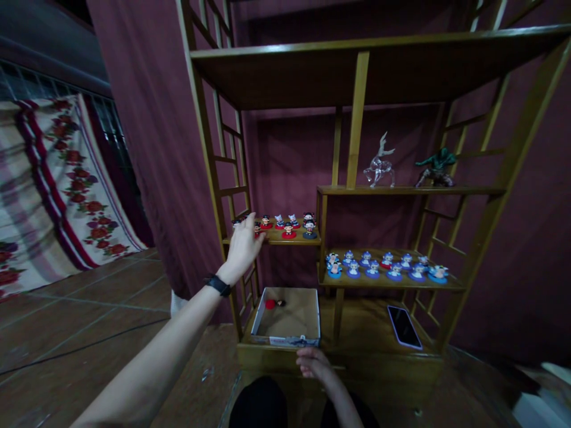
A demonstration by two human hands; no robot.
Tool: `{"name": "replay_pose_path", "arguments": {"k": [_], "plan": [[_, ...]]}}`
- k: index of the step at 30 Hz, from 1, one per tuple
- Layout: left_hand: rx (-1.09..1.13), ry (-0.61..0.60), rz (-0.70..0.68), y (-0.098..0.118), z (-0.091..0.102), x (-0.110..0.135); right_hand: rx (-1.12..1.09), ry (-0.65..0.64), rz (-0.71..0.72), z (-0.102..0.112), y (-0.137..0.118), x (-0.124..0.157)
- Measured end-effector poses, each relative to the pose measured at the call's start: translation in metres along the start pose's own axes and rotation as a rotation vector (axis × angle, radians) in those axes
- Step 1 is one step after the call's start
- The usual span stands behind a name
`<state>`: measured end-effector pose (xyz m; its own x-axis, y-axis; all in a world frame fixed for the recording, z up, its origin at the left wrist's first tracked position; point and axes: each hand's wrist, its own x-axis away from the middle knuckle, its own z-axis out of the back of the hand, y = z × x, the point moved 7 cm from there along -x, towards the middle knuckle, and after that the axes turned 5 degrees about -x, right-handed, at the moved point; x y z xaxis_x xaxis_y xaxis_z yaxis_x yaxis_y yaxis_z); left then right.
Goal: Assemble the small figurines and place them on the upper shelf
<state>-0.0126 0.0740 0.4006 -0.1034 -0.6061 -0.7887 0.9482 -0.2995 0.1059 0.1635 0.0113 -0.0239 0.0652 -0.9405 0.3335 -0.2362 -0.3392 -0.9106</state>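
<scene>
My left hand [244, 242] reaches to the left end of the small upper shelf [276, 237]. Its thumb and fingers close around a small dark-haired figurine [257, 227], whose base is hidden. Beside it, a red-based figurine [288, 230] and a grey-based one [309, 229] stand upright, with several more in a row behind. Low in front of the cardboard box [285, 340], my right hand [314, 362] hovers with loosely bent fingers and nothing visible in it. Inside that box, a figurine with a red base [270, 304] lies on its side.
Several figurines with blue and purple bases [373, 271] fill the right shelf. Above them stand a clear glass deer [380, 168] and a dark green figure [438, 167]. A phone [404, 327] lies on the bottom board. Wooden posts [358, 119] divide the rack.
</scene>
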Motion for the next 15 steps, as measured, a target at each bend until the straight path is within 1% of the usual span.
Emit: {"name": "replay_pose_path", "arguments": {"k": [1,3,7,11,15], "plan": [[0.036,-0.018,-0.02,0.007,-0.003,0.0,0.009,0.001,-0.004,0.0,0.001,0.0],[0.117,-0.093,-0.029,0.019,-0.014,-0.003,0.019,-0.007,0.003,-0.001,0.001,-0.001],[0.245,-0.227,0.002,0.034,-0.039,-0.014,0.009,-0.036,0.035,-0.002,0.001,-0.001],[0.283,-0.324,0.073,0.035,-0.061,-0.023,0.038,-0.029,0.015,0.0,0.001,0.0],[0.353,-0.349,0.108,0.033,-0.074,-0.028,0.058,-0.03,-0.006,0.0,0.0,0.0]]}}
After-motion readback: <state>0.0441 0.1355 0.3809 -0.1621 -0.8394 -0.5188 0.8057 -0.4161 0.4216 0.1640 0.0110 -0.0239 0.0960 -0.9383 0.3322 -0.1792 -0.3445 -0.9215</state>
